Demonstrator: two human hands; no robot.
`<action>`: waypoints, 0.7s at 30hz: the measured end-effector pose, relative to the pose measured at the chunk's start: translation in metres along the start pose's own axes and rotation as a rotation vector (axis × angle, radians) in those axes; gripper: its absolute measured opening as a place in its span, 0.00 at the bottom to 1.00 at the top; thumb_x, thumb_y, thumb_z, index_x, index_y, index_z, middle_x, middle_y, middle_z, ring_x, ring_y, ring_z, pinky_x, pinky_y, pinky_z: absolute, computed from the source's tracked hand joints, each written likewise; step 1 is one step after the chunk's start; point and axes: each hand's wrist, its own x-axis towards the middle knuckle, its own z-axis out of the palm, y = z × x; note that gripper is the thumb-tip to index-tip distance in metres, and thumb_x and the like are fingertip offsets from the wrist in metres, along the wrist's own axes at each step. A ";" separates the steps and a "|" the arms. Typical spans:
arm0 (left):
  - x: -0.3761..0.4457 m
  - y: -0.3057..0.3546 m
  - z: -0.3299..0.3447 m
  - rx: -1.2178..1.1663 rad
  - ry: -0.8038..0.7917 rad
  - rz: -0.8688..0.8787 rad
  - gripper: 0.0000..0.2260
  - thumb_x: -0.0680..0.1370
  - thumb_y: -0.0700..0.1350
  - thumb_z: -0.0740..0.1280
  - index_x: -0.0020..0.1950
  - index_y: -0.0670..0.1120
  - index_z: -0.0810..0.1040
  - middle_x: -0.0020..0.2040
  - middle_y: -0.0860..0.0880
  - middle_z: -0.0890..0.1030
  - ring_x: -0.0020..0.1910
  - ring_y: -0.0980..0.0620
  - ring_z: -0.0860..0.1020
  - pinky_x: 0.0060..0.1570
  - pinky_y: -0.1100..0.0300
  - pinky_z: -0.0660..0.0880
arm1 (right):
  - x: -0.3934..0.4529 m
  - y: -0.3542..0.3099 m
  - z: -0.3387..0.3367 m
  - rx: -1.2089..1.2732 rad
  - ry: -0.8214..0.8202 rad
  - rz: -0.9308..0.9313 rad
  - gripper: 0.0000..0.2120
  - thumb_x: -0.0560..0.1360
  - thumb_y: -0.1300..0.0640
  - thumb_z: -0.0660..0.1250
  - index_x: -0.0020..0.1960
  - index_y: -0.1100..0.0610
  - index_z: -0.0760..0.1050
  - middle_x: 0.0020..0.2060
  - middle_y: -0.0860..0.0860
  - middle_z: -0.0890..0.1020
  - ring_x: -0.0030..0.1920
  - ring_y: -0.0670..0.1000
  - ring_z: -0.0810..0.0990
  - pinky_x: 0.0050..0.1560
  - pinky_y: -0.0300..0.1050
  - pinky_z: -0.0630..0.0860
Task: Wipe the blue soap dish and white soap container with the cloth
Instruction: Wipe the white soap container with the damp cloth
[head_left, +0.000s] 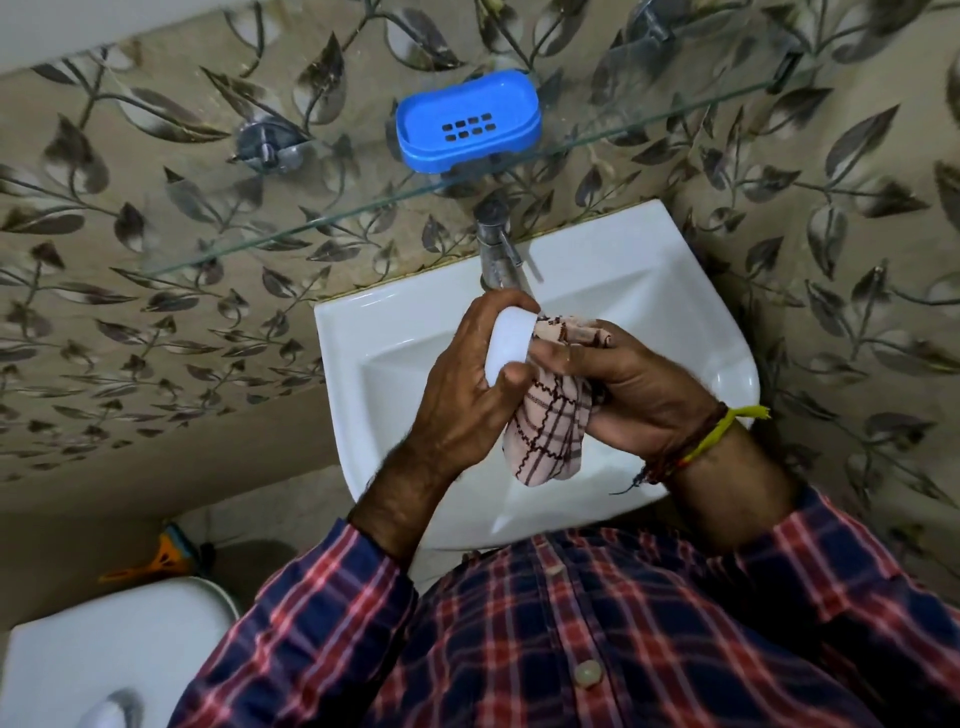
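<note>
The blue soap dish (467, 122) stands on the glass shelf (311, 228) above the tap. Over the basin, my left hand (467, 384) grips the white soap container (511, 340), fingers curled round it. My right hand (628, 384) holds the pink checked cloth (550, 426) bunched against the container's right side; the cloth's loose end hangs down between my hands. Most of the container is hidden by my fingers and the cloth.
A white wash basin (649, 291) lies below my hands, with a metal tap (498, 249) at its back. The leaf-patterned tiled wall is behind. A white toilet tank (104, 654) sits at lower left, an orange brush (161, 558) beside it.
</note>
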 end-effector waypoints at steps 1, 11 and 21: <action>-0.002 -0.001 0.001 -0.021 -0.011 -0.009 0.38 0.74 0.77 0.51 0.68 0.48 0.70 0.60 0.45 0.77 0.58 0.42 0.79 0.52 0.40 0.78 | -0.001 -0.002 -0.001 -0.018 -0.009 -0.007 0.21 0.74 0.67 0.66 0.66 0.73 0.70 0.55 0.65 0.79 0.56 0.62 0.80 0.62 0.55 0.78; 0.002 -0.001 0.003 -0.228 0.087 -0.254 0.19 0.85 0.56 0.48 0.62 0.51 0.75 0.52 0.48 0.83 0.49 0.49 0.83 0.41 0.53 0.80 | 0.010 0.003 0.006 -0.069 0.086 0.030 0.22 0.71 0.69 0.67 0.64 0.73 0.71 0.54 0.66 0.78 0.54 0.62 0.80 0.58 0.58 0.80; -0.004 -0.009 0.006 -0.171 0.110 -0.297 0.19 0.82 0.60 0.50 0.53 0.54 0.78 0.47 0.48 0.85 0.49 0.41 0.83 0.49 0.38 0.79 | 0.010 0.009 0.003 -0.424 0.105 -0.061 0.16 0.74 0.75 0.66 0.62 0.74 0.73 0.51 0.66 0.80 0.51 0.61 0.80 0.58 0.60 0.78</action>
